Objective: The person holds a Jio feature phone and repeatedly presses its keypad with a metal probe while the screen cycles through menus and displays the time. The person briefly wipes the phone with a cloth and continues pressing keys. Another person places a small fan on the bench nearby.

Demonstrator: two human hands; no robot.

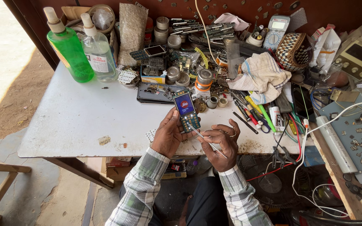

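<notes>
I see the left hand gripping the phone upright by its lower edge. The right hand pinches tweezers, tip touching the keypad.

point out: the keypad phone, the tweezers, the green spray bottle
keypad phone [185,109], head view, on its lit screen; held in the left hand [168,136].
tweezers [206,141], head view, mid-shaft; held in the right hand [223,144].
green spray bottle [70,52], head view, on its body.
</notes>
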